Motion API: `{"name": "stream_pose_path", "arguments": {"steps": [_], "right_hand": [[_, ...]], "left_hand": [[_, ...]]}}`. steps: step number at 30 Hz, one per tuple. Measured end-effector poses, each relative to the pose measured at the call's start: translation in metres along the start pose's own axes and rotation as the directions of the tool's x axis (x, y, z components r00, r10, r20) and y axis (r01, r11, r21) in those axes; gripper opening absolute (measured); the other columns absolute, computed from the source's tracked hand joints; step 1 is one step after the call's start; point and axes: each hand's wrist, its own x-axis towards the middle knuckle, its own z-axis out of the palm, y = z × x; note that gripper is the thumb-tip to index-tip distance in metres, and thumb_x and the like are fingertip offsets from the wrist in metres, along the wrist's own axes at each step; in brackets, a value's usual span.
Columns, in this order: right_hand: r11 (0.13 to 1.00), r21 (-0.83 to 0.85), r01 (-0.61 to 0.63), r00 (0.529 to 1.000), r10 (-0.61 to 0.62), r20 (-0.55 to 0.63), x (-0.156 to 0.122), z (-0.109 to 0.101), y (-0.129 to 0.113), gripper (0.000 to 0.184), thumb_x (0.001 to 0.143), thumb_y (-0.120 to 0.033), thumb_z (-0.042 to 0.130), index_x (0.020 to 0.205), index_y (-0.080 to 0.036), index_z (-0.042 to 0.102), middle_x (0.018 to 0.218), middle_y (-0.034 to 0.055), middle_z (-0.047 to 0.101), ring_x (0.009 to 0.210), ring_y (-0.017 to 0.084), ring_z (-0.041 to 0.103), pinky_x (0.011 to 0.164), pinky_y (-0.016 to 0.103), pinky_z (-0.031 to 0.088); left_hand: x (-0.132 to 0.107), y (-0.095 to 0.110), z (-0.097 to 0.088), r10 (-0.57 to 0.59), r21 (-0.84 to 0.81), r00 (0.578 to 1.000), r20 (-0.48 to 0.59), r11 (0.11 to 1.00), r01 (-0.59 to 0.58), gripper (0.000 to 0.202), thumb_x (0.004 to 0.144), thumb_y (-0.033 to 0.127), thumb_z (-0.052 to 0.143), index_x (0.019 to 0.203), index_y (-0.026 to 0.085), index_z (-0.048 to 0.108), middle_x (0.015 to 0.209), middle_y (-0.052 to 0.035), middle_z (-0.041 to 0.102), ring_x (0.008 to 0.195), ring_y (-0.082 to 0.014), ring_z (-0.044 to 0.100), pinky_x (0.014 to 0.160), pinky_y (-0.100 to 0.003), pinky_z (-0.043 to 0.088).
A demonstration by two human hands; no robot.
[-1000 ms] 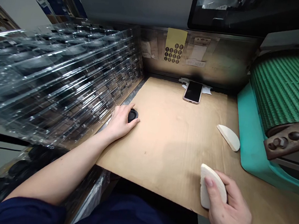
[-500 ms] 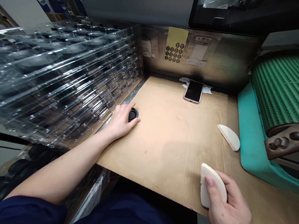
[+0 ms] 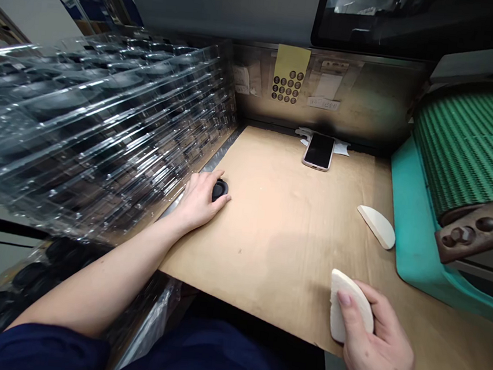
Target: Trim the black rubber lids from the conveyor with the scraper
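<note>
My left hand (image 3: 198,201) rests on the left side of a brown cardboard sheet (image 3: 285,235), its fingers curled around a small round black part (image 3: 219,190). My right hand (image 3: 373,342) sits at the sheet's near edge, gripping a white half-moon pad (image 3: 342,302) with thumb and fingers. A second white half-moon pad (image 3: 376,226) lies loose on the cardboard farther right, apart from both hands.
A tall stack of clear plastic trays (image 3: 81,128) holding dark parts fills the left side. A phone (image 3: 319,151) lies face up at the back. A green conveyor belt (image 3: 472,143) with a teal frame (image 3: 404,223) borders the right. A yellow note (image 3: 289,73) hangs on the back panel.
</note>
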Motion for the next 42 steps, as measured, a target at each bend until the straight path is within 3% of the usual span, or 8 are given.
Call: {"name": "stream_pose_path", "arguments": {"steps": [26, 42], "right_hand": [[1.0, -0.007, 0.003, 1.0, -0.003, 0.017, 0.0008, 0.0002, 0.0023, 0.042, 0.082, -0.065, 0.07, 0.099, -0.026, 0.074, 0.095, 0.0001, 0.074, 0.085, 0.02, 0.066, 0.072, 0.027, 0.052], [0.987, 0.095, 0.133, 0.987, -0.141, 0.082, 0.0034, 0.002, 0.0037, 0.03, 0.091, -0.052, 0.067, 0.1, -0.024, 0.071, 0.093, 0.0017, 0.072, 0.085, 0.019, 0.067, 0.075, 0.027, 0.053]], "left_hand": [[0.0002, 0.0041, -0.0023, -0.004, 0.02, 1.0, 0.019, 1.0, 0.004, 0.061, 0.091, 0.049, 0.061, 0.143, 0.02, 0.048, 0.135, -0.0142, 0.058, 0.126, -0.0339, 0.049, 0.108, -0.053, 0.04], [0.0, -0.0012, 0.0001, 0.013, 0.019, 1.0, 0.007, 1.0, -0.013, 0.06, 0.091, 0.052, 0.055, 0.143, 0.021, 0.048, 0.134, -0.0149, 0.061, 0.126, -0.0366, 0.051, 0.107, -0.053, 0.04]]}}
